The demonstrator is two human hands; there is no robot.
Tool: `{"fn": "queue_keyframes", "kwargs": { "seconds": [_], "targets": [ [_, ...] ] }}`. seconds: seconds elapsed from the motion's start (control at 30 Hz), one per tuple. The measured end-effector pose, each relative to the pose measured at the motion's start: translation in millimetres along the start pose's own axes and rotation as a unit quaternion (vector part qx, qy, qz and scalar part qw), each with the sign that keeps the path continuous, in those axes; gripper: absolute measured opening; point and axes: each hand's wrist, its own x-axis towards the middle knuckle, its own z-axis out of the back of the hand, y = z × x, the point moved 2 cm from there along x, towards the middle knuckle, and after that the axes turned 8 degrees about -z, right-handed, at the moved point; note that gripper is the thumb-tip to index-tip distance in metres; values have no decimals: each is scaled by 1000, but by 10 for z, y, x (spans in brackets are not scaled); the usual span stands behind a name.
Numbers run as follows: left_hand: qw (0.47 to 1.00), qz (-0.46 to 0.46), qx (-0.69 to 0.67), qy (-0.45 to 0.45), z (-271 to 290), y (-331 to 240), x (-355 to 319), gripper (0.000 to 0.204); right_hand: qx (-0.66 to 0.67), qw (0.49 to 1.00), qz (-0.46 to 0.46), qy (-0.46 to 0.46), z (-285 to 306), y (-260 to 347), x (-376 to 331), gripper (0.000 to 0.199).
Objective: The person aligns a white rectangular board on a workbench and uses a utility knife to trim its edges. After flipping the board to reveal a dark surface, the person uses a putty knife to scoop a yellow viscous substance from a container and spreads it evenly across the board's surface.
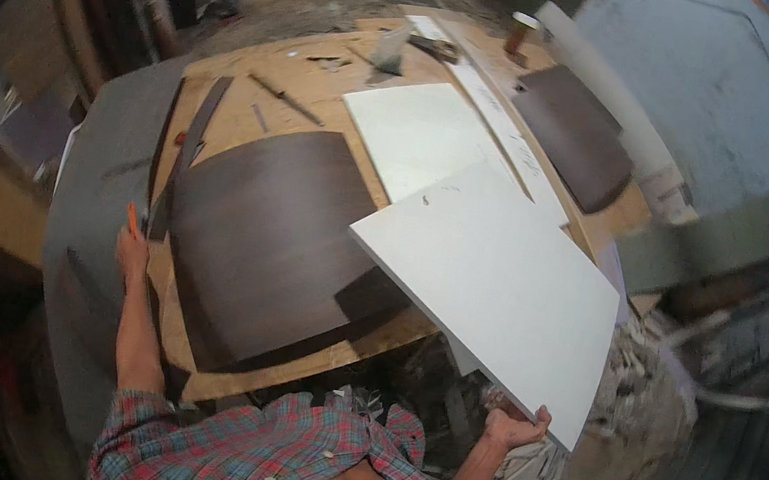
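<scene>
The right hand pinches the near edge of a thick white rectangular panel, with the thumb at the edge and the fingers below. The left hand is curled around a slim orange tool; its exact kind is too small to tell.

The white panel reaches forward and to the left from the right hand, above the bench. Its left corner covers a part of the dark brown wood-grain panel, which lies between the two hands and a little ahead of them. Whether the far end touches something below, I cannot tell.

In my judgement, one hand at one edge is a weak support for such a broad board, so it is better to hold it level and move it slowly. The left corner should stay lifted, because it could scratch the brown surface. Ahead of the right hand, the second white panel lies under the far edge and also asks for care. The orange tool should point away from the boards.
</scene>
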Motion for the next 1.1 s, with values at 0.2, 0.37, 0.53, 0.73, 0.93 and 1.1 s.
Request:
{"fn": "queue_keyframes", "kwargs": {
  "seconds": [0.2, 0.37, 0.53, 0.73, 0.93, 1.1],
  "targets": [
    [997, 75, 20, 21, 446, -97, -625, 49, -37, 995, -88, 26, -209, 103, 631, 55],
    [953, 254, -117, -114, 674, -1462, -2108, 47, -85, 990, -109, 3, -563, 370, 1070, 47],
    [918, 347, -49, -185, -111, -978, -3875, 36, -130, 965, -202, 104, -475, 665, 1916, 39],
    [920, 378, -58, -80, -105, -1856, -3971, 35, -168, 931, -277, 170, -306, 920, 2847, 51],
    [888, 443, -63, -111, -414, -891, -3713, 33, -181, 918, -324, 142, 128, 822, 3479, 50],
    [926, 367, -40, -78, -480, -1710, -3551, 40, -183, 932, -296, 107, 394, 814, 3491, 45]
  ]
}}
